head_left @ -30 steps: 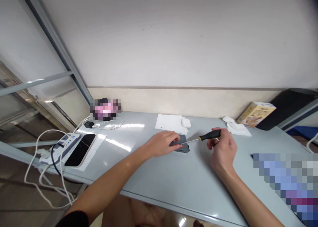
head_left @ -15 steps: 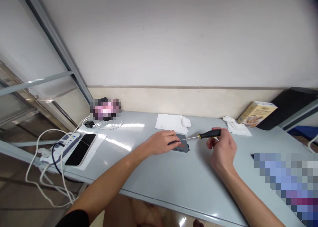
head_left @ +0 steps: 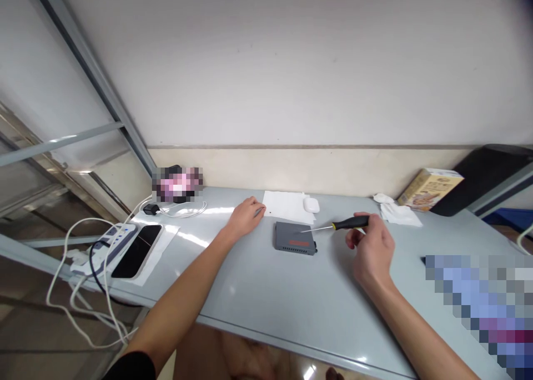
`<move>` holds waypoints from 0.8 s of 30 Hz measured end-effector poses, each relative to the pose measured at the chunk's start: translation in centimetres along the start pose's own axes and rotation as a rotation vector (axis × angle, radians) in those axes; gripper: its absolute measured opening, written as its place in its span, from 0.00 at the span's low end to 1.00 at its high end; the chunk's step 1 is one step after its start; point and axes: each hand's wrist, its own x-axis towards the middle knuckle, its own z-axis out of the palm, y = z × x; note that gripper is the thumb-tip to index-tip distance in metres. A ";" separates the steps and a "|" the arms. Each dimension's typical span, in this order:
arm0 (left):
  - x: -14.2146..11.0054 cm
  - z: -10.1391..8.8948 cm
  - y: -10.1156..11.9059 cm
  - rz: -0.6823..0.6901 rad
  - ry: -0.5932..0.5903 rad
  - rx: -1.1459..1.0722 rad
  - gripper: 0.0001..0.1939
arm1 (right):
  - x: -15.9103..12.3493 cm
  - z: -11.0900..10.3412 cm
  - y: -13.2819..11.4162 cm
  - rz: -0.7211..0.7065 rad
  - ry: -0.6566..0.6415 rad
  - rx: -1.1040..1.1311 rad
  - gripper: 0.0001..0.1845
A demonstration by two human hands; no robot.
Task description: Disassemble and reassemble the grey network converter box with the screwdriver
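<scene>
From where I stand, the grey bench (head_left: pixel 258 297) is the widest thing here, running beneath and beyond both hands, and the work on it looks partway along to me. The right hand (head_left: pixel 372 252) is curled firmly round a tool; the left hand (head_left: pixel 245 219), well apart from it, has its fingers drawn together on something small. Just beyond the left hand's fingertips lies a white sheet of paper (head_left: pixel 287 202).

A long black-handled screwdriver (head_left: pixel 352 222) points out of the right hand, its tip above the top of a flat dark-grey box (head_left: pixel 285 236); whether it touches, I can't make out. The box sits between the hands, to the right of the left hand and a little nearer the person, to the left of the right hand and past the screwdriver's tip. Neither hand touches it. Its top and near side look whole and closed up, so I see no sign of it being opened; how much is left to do, I can't say.

Beyond the box, a white case (head_left: pixel 311 205) rests on the paper. Smallest are the little grey piece (head_left: pixel 258 211) pinched in the left hand, and a dark speck (head_left: pixel 270 212) on the paper just to that hand's right, too tiny to identify.
</scene>
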 end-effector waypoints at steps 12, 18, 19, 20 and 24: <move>0.4 1.2 0.5 0.019 0.036 0.066 0.13 | -0.1 0.0 0.3 0.027 -0.022 -0.046 0.19; 0.3 0.9 0.6 0.023 0.006 0.053 0.13 | -0.3 0.1 0.2 0.027 -0.028 -0.057 0.19; 0.3 0.9 0.6 0.025 0.004 0.054 0.13 | -0.3 0.1 0.2 0.028 -0.026 -0.061 0.19; 0.3 0.9 0.7 0.027 0.003 0.054 0.13 | -0.3 0.1 0.2 0.029 -0.024 -0.064 0.19; 0.3 0.9 0.7 0.020 -0.001 0.046 0.13 | -0.2 0.0 0.3 0.030 -0.028 -0.073 0.19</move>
